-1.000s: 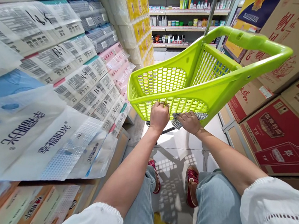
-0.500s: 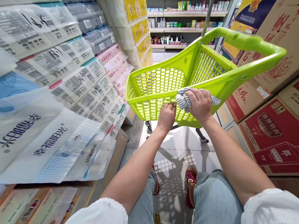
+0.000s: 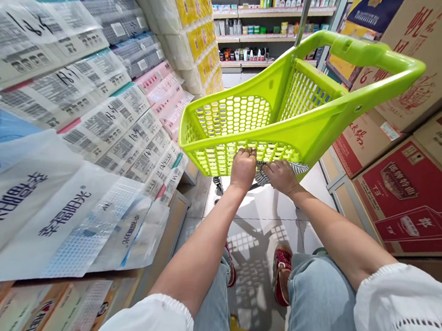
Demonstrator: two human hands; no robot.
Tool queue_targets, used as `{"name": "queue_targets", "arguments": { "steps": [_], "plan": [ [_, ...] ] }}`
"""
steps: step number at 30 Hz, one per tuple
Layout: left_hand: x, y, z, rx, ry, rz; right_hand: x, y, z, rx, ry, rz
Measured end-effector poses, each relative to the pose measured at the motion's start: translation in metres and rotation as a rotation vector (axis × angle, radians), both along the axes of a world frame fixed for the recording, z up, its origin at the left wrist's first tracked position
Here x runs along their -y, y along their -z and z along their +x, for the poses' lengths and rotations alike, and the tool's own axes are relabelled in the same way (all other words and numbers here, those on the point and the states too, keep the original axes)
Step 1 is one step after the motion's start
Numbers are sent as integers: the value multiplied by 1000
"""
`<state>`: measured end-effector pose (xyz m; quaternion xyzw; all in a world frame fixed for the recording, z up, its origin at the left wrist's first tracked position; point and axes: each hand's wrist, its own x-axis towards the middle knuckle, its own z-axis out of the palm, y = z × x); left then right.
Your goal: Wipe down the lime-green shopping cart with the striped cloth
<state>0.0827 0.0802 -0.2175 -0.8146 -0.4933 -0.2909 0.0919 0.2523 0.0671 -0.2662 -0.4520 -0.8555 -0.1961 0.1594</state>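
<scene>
Two hands are working the light, stiff green plastic cart (image 3: 248, 131): left hand (image 3: 243, 170) gripping its rim, right hand (image 3: 281, 176) pressing a soft striped cloth (image 3: 299, 168) against it.

Open tiled floor (image 3: 267, 212) under the tilted green cart (image 3: 249, 121), between stacked packages (image 3: 103, 121) and cardboard boxes (image 3: 410, 201).

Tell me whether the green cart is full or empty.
Empty, as far as shows: the cart has only bare mesh walls inside. The left hand grips its near wall; the right hand presses a striped cloth there.
</scene>
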Motion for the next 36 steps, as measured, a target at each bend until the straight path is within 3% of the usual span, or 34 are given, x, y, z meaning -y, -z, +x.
{"name": "queue_targets", "arguments": {
  "steps": [7, 9, 12, 19, 23, 26, 33, 36],
  "plan": [
    [3, -6, -1, -13, -3, 11, 0, -82, 1, -212, 87, 197],
    [4, -6, -2, -29, -13, 37, 0, -97, 1, -278, 113, 256],
    [5, -8, -5, -38, -5, 38, 0, -94, -1, -299, 105, 278],
    [6, -7, -10, -22, 25, 24, 5, -19, -13, -86, 1, 118],
    [5, -5, -10, -3, 24, 41, 7, 1, -16, -9, -33, 57],
    [5, -5, -11, 4, 17, 50, 7, -15, -15, -13, -34, 46],
    [7, -9, -12, -4, 13, 51, 4, -96, -12, -281, 123, 256],
    [8, -10, -12, -12, 8, 55, 5, -101, -15, -319, 139, 257]
  ]
}}
